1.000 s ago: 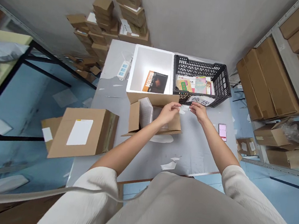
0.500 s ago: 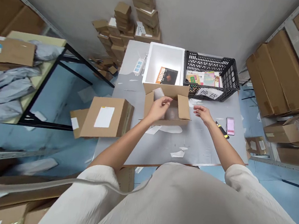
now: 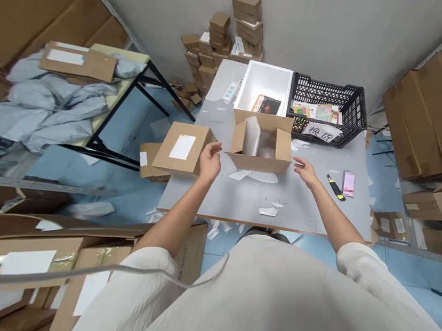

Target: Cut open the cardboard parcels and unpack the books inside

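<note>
A small cardboard box stands on the table with its flaps raised. Inside it, a clear plastic wrap pokes up on the left. Left of this box, my left hand hovers with loosely bent fingers and nothing visible in it, close to the side of a larger cardboard box bearing a white label. On the opposite side my right hand is held apart from the small box, empty, fingers spread toward it. A black and yellow utility knife and a phone lie to its right.
Behind the small box are a white foam box and a black crate holding printed items. Paper scraps lie on the table. At left, a side table bears grey parcels; stacked boxes line the wall.
My left hand has come out of the small box and moved left beside the larger box. The plastic wrap now stands higher in the small box. The view has shifted left.
</note>
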`<state>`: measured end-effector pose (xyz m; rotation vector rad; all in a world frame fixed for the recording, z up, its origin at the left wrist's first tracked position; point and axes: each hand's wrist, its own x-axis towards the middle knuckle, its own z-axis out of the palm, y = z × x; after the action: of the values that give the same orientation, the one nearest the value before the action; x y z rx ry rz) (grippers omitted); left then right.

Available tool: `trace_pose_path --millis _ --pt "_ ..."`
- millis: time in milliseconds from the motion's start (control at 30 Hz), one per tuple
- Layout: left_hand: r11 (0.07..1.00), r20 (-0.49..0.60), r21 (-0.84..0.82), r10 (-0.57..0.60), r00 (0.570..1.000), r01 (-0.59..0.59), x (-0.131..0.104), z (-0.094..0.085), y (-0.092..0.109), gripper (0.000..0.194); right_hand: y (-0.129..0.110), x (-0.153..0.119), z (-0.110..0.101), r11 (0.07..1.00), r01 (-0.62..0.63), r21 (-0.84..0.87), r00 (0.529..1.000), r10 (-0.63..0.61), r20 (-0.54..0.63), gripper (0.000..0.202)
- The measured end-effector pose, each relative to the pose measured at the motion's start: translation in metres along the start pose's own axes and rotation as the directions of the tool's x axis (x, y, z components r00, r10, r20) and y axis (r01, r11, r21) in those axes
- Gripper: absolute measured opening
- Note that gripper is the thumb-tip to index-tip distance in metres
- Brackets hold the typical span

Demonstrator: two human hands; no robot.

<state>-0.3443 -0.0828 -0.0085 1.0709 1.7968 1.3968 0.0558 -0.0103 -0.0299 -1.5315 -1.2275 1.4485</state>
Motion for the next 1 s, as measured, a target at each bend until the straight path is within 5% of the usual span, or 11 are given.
trace_pose_path --millis 267,800,1000 --pt "0.973 0.039 0.046 -0.227 0.973 0.225 -0.007 -0.001 -0.023 0.043 0.006 -0.016 0.007 1.0 0.019 -0.018 0.999 -0.019 -0.029 0.054" --pt "0.978 0.352 0.053 -0.206 0.913 0.201 0.035 0.016 -0.038 0.055 -0.01 -0.017 0.048 0.998 -0.056 0.033 0.978 0.062 -0.201 0.055" --pt "0.985 0.432 0.042 -0.168 0.886 0.166 0.037 0.022 -0.045 0.052 -0.004 -0.024 0.06 0.993 -0.102 0.055 0.948 0.114 -0.298 0.072"
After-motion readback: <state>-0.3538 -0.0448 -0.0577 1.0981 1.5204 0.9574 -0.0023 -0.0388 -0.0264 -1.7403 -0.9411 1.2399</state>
